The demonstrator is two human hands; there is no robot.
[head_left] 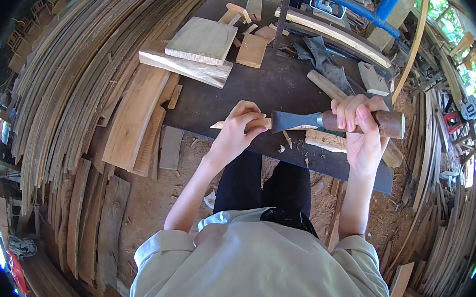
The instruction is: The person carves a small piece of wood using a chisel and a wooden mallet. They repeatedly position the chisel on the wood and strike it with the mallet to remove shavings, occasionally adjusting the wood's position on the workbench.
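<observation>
My right hand [362, 129] is wrapped round the brown wooden handle of a broad chisel [299, 121], held level with its dark metal blade toward the left. Between the fingers and thumb of my left hand [239, 131] is a slim wooden stick [217, 125], its pointed end sticking out to the left. The chisel's edge lies at the stick just right of my left fingers; whether it bites into the wood I cannot tell. Beneath the chisel, a rough-cut wood piece [325, 140] rests on a dark tabletop [267, 96], with a few curled shavings [281, 149] near its front edge.
Thick pale wood blocks [201, 40] and small offcuts [252, 50] lie at the back of the tabletop. A round wooden bar [326, 86] and a dark cloth [327, 64] are at right. Long planks [68, 90] are stacked on the left; a blue metal frame [387, 8] stands far right.
</observation>
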